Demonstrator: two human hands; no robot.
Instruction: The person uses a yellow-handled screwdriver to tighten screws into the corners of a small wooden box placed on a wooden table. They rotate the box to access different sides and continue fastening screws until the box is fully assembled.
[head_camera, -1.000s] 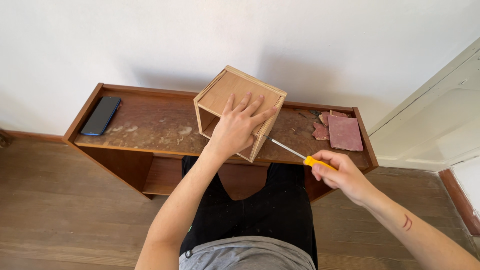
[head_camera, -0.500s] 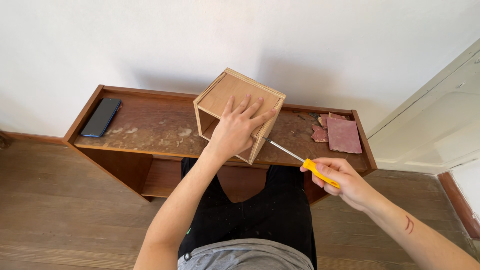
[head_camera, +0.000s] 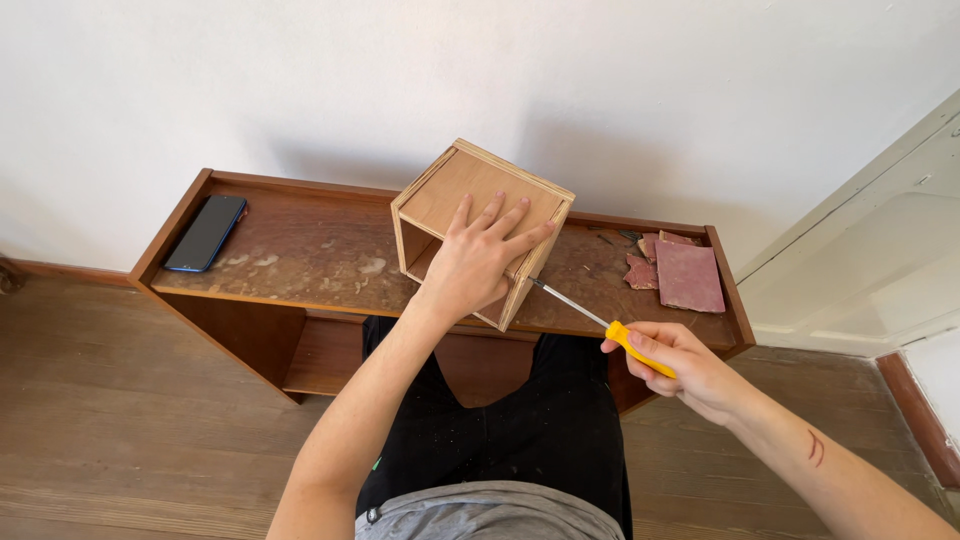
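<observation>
Plywood makes up the box (head_camera: 480, 225), an open-fronted cube standing tilted on a worn brown shelf (head_camera: 300, 255) against a white wall (head_camera: 400, 70). It sits near the middle of the shelf top, one corner raised toward the wall. Over its upper face lies the left hand (head_camera: 478, 258), palm down and fingers spread flat, pressing on the panel rather than curled around anything. At the lower right, the right hand (head_camera: 680, 365) is clenched around the yellow handle of a screwdriver (head_camera: 610, 328); the thin metal shaft runs up and left to the box's lower right edge, where its tip meets the wood just under the left hand (the exact contact spot is too small to make out). A dark phone (head_camera: 206, 232) lies flat at the shelf's left end, well apart from the box. At the right end rest several reddish sandpaper (head_camera: 688, 274) pieces, the largest a rectangle, with smaller scraps just beside it. Pale scuffs mark the shelf top between phone and box. Wooden floorboards (head_camera: 100, 400) run below.
</observation>
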